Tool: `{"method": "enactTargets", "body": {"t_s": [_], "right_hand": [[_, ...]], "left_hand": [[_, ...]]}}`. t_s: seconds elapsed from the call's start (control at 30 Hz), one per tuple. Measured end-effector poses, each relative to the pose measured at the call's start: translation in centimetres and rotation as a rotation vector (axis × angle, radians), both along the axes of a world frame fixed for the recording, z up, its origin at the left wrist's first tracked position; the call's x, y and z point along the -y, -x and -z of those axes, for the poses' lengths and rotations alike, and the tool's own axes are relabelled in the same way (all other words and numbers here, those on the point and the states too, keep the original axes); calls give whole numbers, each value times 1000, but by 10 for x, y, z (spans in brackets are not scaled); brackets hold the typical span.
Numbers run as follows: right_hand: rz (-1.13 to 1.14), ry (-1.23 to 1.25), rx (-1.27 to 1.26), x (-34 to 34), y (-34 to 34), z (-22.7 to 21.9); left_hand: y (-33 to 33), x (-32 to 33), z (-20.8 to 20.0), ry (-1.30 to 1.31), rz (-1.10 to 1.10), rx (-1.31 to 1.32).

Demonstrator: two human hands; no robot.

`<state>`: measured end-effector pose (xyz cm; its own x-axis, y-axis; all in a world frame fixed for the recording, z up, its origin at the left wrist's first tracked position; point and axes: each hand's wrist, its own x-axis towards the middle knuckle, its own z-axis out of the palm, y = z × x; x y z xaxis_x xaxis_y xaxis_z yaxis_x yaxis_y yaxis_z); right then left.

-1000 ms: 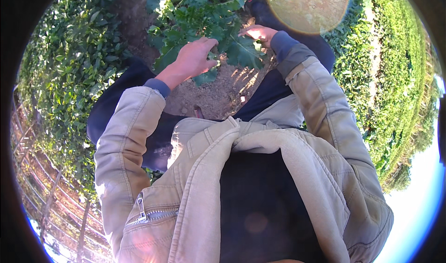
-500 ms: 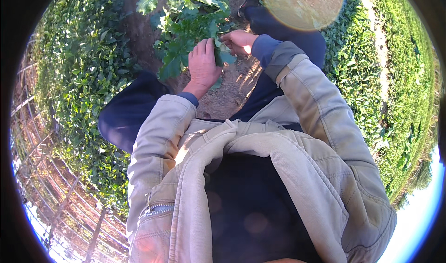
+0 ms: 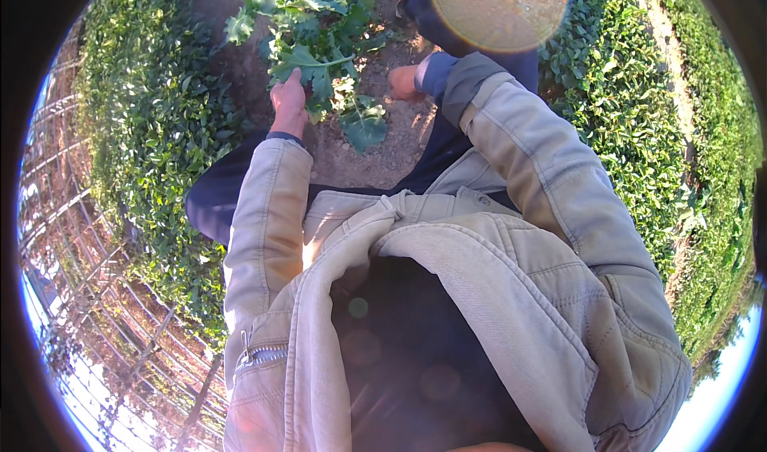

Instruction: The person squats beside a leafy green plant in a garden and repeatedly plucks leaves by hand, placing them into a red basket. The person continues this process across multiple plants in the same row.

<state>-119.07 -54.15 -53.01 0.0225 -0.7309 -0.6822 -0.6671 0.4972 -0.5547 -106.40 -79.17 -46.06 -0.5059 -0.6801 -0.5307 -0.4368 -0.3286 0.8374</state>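
Note:
A leafy green plant (image 3: pixel 315 25) with lobed, frilly leaves grows from the soil between my knees. My left hand (image 3: pixel 289 105) is at its left near side, thumb up and closed on a broad green leaf (image 3: pixel 307 62) whose pale stem points right. Below it another leaf (image 3: pixel 363 126) hangs over the soil, its tip toward me. To the right of the plant, my right hand (image 3: pixel 405 83) is low over the ground with fingers curled inward. What those fingers hold, if anything, is hidden.
Bare brown soil (image 3: pixel 359 168) lies between my legs. Dense green bushy rows (image 3: pixel 160 124) stand on the left and others (image 3: pixel 615 124) on the right. A round lens glare (image 3: pixel 503 5) covers part of the upper right, over my dark trouser leg.
My hands have moved apart: the left has shifted left onto a leaf, the right has drawn slightly away from the plant. A leaf with its stem now shows between them.

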Motion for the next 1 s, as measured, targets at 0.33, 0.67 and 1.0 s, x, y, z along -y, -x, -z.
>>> {"method": "enactTargets", "body": {"t_s": [0.33, 0.67, 1.0], "right_hand": [[-248, -152, 108, 13, -42, 21], [923, -172, -206, 78, -111, 114], [1121, -185, 316, 77, -77, 122]], "left_hand": [[-37, 4, -5, -261, 815, 56], [-87, 0, 133, -167, 264, 108], [-75, -3, 133, -194, 340, 159]]}}
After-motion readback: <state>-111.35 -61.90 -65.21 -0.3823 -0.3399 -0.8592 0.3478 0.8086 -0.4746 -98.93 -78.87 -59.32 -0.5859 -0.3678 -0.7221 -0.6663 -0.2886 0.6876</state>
